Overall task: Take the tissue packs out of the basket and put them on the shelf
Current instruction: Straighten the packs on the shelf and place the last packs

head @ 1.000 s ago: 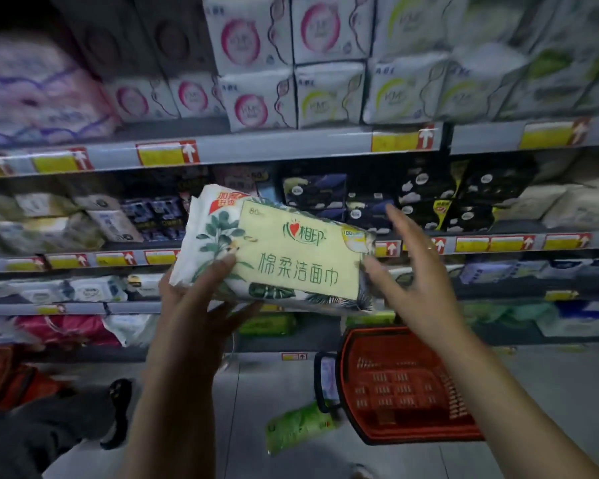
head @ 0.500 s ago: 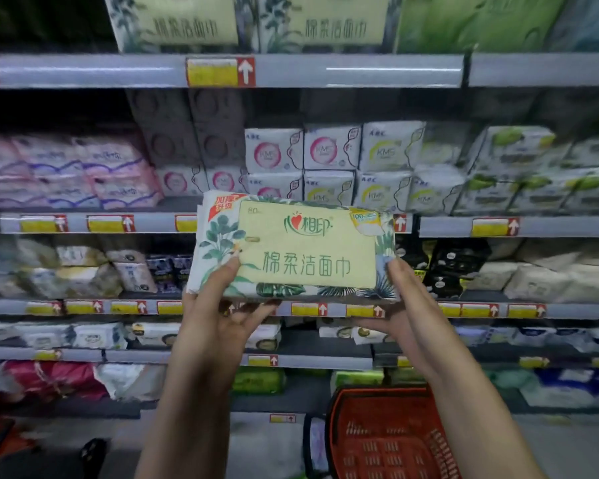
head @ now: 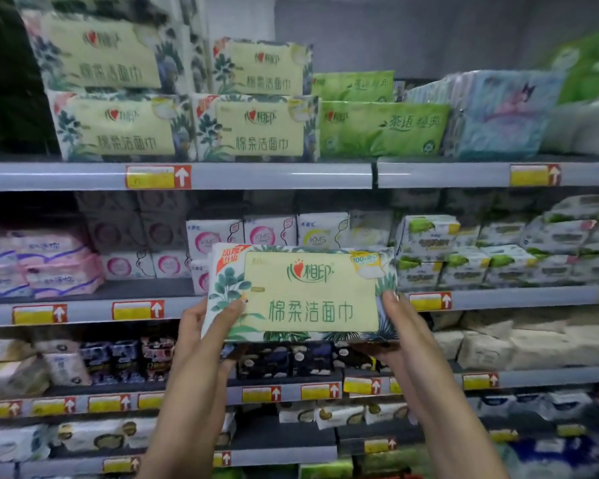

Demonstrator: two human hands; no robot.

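Matching packs (head: 118, 127) sit stacked on the top shelf (head: 66, 176), so I reckon that's my target; my left hand (head: 201, 326) grips the tissue pack (head: 301, 292) by its left end, thumb on the front; the pack's up in the air well below that shelf, label facing me; right hand (head: 400, 326) holds the other end; I'd lift it level, both ends squeezed, and slide it in flat on top.

Tissue pack (head: 301, 292) raised higher, right grip (head: 400, 326) now holding it
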